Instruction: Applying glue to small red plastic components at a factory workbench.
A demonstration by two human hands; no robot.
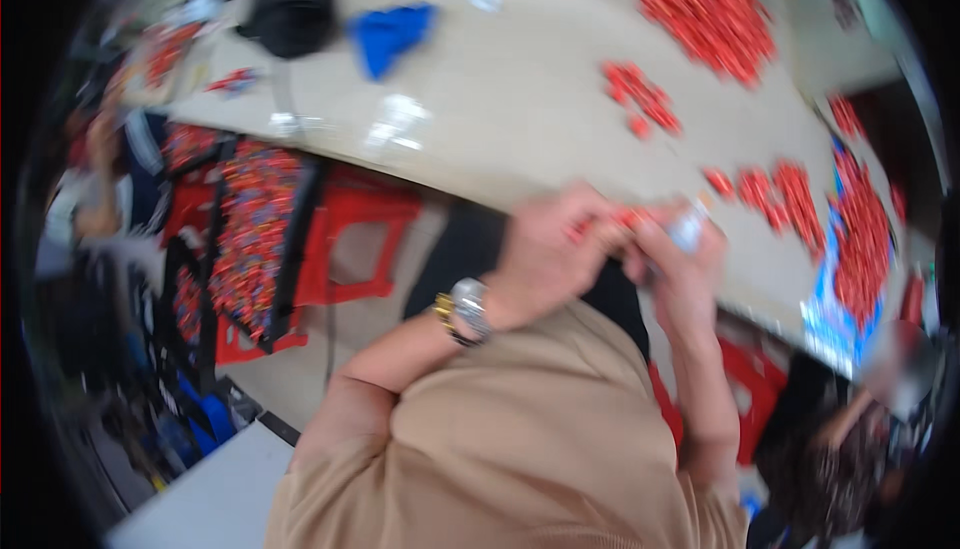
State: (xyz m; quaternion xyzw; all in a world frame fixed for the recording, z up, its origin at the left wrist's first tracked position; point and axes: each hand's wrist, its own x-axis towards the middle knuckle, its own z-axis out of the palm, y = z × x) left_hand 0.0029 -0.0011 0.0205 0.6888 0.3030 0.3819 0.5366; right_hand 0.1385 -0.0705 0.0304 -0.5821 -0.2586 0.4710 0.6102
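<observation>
Both my hands meet over the table's near edge, blurred by motion. My left hand (560, 249) is closed, pinching a small shiny red piece (630, 217) whose kind I cannot make out. My right hand (685, 259) touches the same piece with its fingertips. Wrapped in that hand's fingers is a small white bottle-like thing (688, 229) with an orange tip pointing up. Just beyond the right hand lie several loose red pieces (770, 194) in short rows. Another small red group (640, 99) lies farther back.
A large red pile (700, 9) covers the back right of the table (500, 99); more red pieces (860, 239) lie on a blue sheet. A blue cloth (390, 37) and black bag-like object (290, 9) sit back left. Below stand full trays (255, 229) and red stools (365, 239). People flank both sides.
</observation>
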